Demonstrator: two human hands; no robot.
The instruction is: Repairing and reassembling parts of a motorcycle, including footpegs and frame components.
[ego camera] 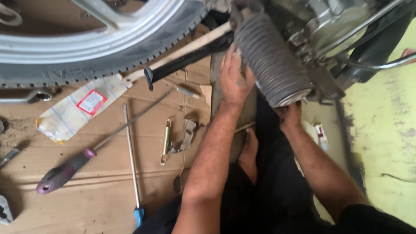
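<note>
A ribbed black rubber boot [271,60], a thick cylinder on the underside of a motorcycle, sits in the upper middle of the head view. Its long axis runs on a slant, from the upper left by the wheel [86,39] down to the lower right, where its open metal-rimmed end faces the person. The left hand [234,78] lies against the boot's left flank, fingers stretched upward and spread flat on the ribs rather than curled round them. The right hand [289,115] is tucked under the boot's lower end; its fingers are hidden there, so it seems to cup the rim, though the grip cannot be told for sure. On the cardboard [86,190] to the left lie a purple-handled screwdriver [65,171], a thin blue-handled screwdriver [132,164] and a brass-coloured spring clip [165,142], all well apart from both hands.
</note>
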